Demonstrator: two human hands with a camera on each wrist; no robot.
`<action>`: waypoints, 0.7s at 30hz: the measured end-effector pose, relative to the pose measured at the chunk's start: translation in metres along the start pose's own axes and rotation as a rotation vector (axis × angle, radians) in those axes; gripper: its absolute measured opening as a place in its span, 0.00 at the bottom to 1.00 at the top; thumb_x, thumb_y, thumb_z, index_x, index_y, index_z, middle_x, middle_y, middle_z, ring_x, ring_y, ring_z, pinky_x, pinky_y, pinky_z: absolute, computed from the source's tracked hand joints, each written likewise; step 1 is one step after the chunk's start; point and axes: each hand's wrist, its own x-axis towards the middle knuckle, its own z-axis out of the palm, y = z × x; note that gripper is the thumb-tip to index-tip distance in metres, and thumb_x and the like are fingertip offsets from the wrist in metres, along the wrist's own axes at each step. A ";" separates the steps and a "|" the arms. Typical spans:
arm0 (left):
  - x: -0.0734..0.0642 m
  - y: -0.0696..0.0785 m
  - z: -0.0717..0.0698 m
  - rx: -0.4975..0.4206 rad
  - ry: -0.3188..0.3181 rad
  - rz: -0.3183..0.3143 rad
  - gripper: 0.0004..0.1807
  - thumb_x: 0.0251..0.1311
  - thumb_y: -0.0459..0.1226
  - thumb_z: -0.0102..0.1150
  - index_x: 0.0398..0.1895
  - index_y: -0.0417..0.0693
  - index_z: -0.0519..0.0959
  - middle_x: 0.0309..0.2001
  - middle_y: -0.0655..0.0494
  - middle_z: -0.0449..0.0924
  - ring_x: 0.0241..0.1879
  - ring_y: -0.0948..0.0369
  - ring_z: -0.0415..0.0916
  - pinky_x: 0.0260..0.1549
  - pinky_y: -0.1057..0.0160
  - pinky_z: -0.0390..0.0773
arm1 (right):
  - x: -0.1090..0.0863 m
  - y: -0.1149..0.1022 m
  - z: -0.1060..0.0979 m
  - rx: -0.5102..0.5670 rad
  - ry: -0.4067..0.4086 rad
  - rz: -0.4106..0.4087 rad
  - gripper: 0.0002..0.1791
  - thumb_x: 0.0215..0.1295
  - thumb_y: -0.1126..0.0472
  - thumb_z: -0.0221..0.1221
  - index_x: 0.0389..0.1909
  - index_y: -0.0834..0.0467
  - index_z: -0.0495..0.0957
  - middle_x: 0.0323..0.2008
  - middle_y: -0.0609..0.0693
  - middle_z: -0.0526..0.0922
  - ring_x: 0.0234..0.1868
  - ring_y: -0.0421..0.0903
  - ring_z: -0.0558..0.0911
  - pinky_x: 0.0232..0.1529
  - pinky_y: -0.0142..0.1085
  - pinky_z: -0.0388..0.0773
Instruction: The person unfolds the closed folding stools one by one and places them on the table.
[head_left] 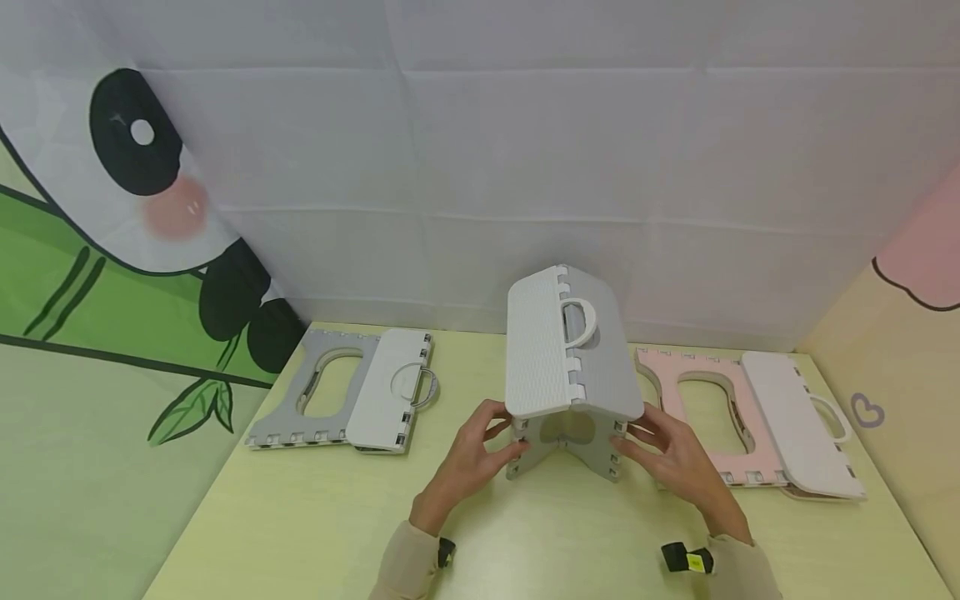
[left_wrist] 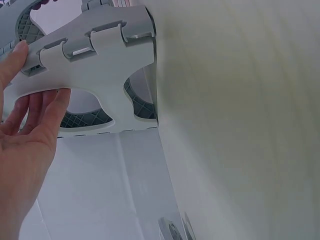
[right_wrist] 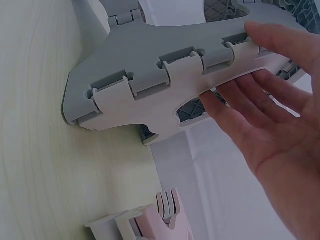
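Note:
A folding step stool in white and grey stands partly unfolded in the middle of the table, its two-part top peaked like a roof with a white handle loop on it. On its left side my left hand grips the hinged leg panel. The left wrist view shows that thumb on the grey hinge edge and the fingers inside the panel's cutout. Across from it my right hand holds the other leg panel, thumb on the hinge edge, fingers curled into the opening.
To the left a grey and white folded stool lies flat. A pink and white folded stool lies to the right, close to my right hand. Behind the table hangs a pale cloth backdrop.

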 end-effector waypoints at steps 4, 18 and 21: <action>0.000 0.000 0.000 0.000 -0.001 -0.005 0.28 0.60 0.28 0.72 0.61 0.45 0.71 0.59 0.51 0.74 0.61 0.51 0.75 0.60 0.55 0.78 | 0.000 0.001 -0.001 0.009 -0.005 0.000 0.31 0.66 0.69 0.68 0.69 0.64 0.71 0.62 0.36 0.76 0.61 0.30 0.77 0.59 0.30 0.76; 0.000 0.002 -0.002 0.051 0.005 0.024 0.29 0.58 0.28 0.73 0.62 0.46 0.73 0.58 0.52 0.76 0.61 0.53 0.76 0.59 0.50 0.79 | -0.002 -0.001 -0.005 0.033 -0.045 0.032 0.32 0.69 0.68 0.65 0.73 0.61 0.68 0.67 0.45 0.74 0.62 0.30 0.75 0.62 0.30 0.74; 0.000 0.003 -0.003 0.065 0.008 0.033 0.28 0.59 0.29 0.73 0.62 0.47 0.74 0.58 0.53 0.77 0.60 0.53 0.76 0.59 0.49 0.79 | -0.002 -0.002 -0.006 0.003 -0.045 0.027 0.31 0.70 0.68 0.65 0.72 0.62 0.68 0.68 0.52 0.74 0.62 0.30 0.75 0.62 0.32 0.75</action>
